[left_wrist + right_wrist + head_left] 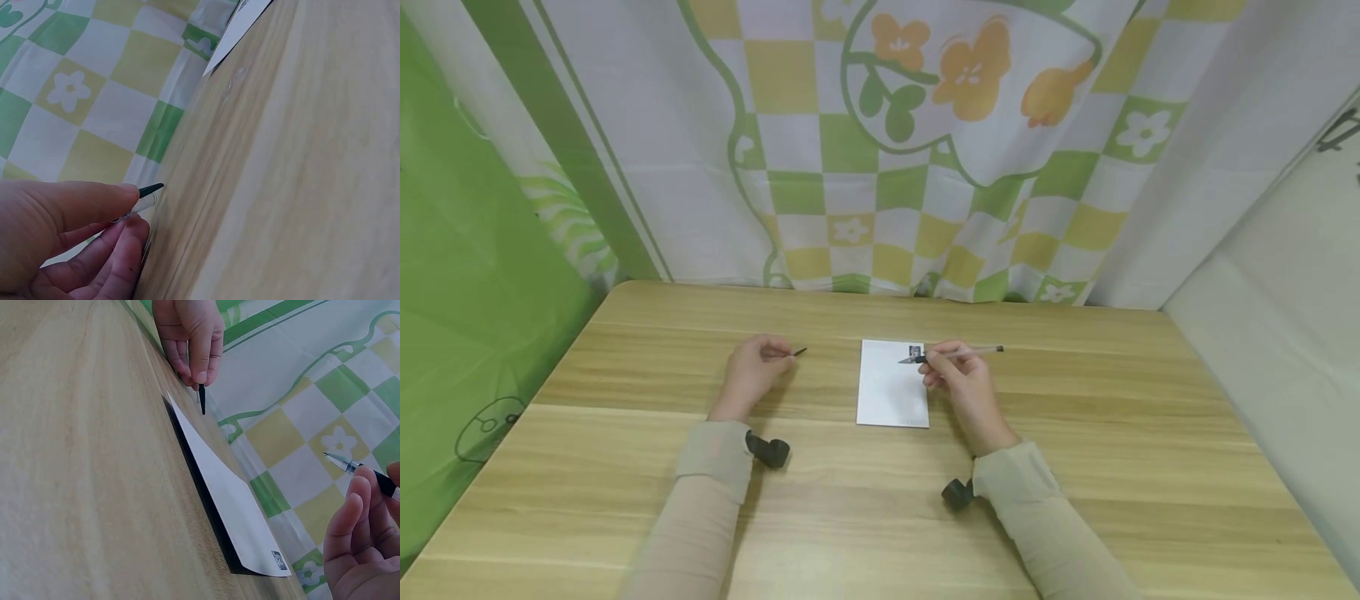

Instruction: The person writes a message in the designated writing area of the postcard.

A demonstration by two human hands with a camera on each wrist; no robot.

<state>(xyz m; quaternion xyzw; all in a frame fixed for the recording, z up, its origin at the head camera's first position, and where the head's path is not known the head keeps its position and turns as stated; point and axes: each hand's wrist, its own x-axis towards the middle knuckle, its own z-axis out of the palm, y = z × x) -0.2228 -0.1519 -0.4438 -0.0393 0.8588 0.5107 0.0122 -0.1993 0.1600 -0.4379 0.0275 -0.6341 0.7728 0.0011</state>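
My right hand (pixel 962 383) grips an uncapped pen (pixel 977 351) with a clear barrel and a dark grip. Its bare tip (pixel 334 460) points left, above the upper right part of a white paper sheet (pixel 891 387). The sheet lies on the table and carries a small dark printed picture (pixel 279 560) in one corner. To the left of the sheet, my left hand (pixel 754 375) pinches a pen cap (pixel 149 192) between thumb and fingers. The cap is clear with a black clip; the fingers hide part of it. Cap and pen are apart.
Under both hands is a wood-grain table (pixel 850 517). A checked, flowered curtain (pixel 850 192) hangs along its far edge. Green cloth (pixel 475 250) borders the left side, a pale wall (pixel 1285 333) the right. Black wrist cameras (pixel 771 452) sit at both cuffs.
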